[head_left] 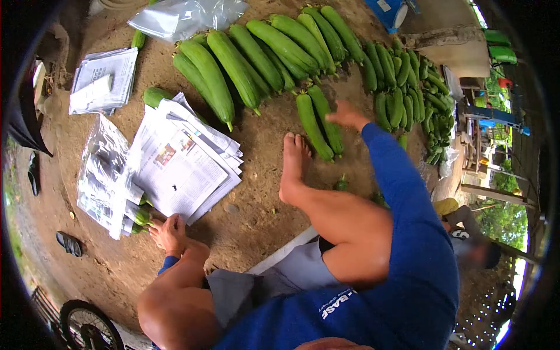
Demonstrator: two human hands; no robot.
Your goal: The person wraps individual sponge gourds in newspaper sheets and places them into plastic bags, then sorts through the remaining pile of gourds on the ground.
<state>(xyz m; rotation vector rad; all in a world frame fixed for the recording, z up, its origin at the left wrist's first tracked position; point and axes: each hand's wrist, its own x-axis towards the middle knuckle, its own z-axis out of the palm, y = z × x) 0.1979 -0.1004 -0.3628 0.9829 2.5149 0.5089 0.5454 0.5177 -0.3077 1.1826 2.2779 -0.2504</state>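
Note:
My right hand is open, fingers spread, beside the upper part of two long green gourds lying side by side on the dirt floor. My left hand has its fingers curled together near the lower edge of a stack of newspaper sheets; what lies between them is too small to make out. Just left of it, stem ends of green gourds stick out of newspaper wrapping in a clear plastic bag. A green gourd is partly hidden under the stack.
A row of large gourds spans the top, with piles of smaller ones at the right. Folded newspapers and clear plastic bags lie at the upper left. Another person is at the right, and a wheel stands lower left.

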